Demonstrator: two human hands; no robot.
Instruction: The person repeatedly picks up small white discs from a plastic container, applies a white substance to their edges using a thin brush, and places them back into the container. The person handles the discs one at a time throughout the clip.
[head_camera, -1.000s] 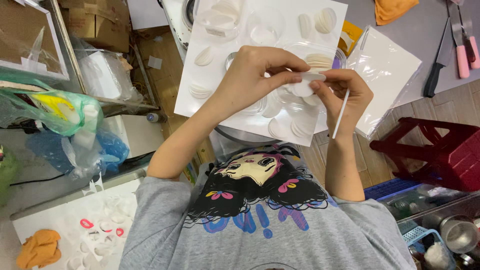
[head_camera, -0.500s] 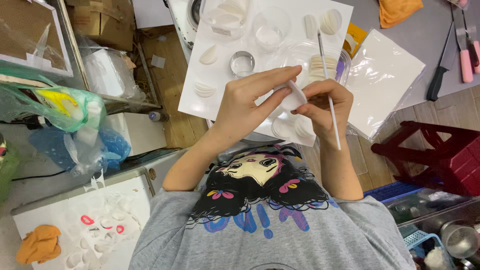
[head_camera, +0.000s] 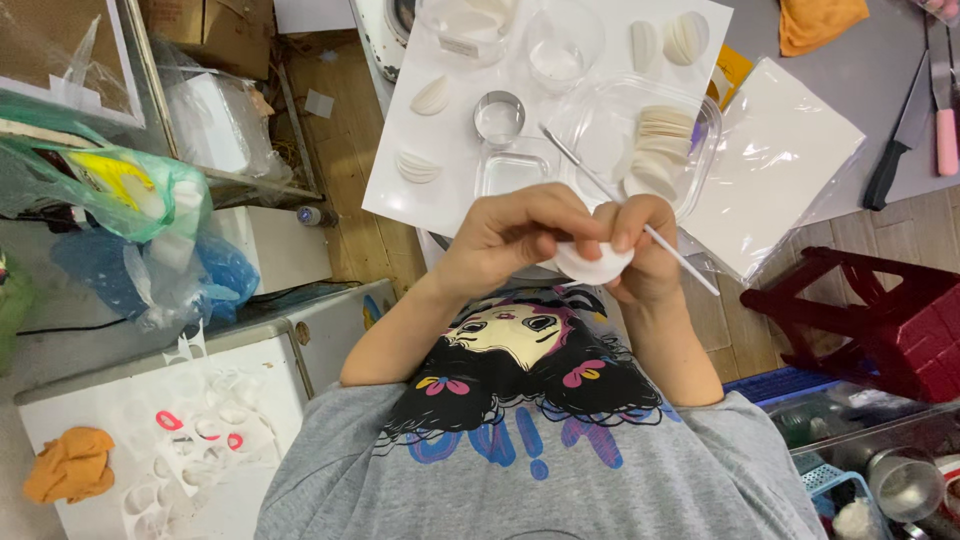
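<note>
My left hand (head_camera: 505, 238) and my right hand (head_camera: 642, 252) meet in front of my chest, both pinching a small white round disc (head_camera: 596, 265) between their fingertips. My right hand also grips a thin white stick tool (head_camera: 690, 270), which slants from upper left to lower right across its fingers. Just beyond the hands lies a white board (head_camera: 450, 195) carrying several white shell-shaped pieces (head_camera: 418, 166), a metal ring cutter (head_camera: 498, 116) and a clear container (head_camera: 598, 120) of stacked white discs (head_camera: 662, 140).
A clear cup (head_camera: 565, 40) stands on the board's far side. A white sheet (head_camera: 785, 165), two knives (head_camera: 900, 130) and an orange cloth (head_camera: 820, 20) lie to the right, above a red stool (head_camera: 880, 315). Plastic bags (head_camera: 130, 215) hang at the left.
Both hands have drawn back from the board toward my chest with the disc. The stick tool has swung from near upright to a slant.
</note>
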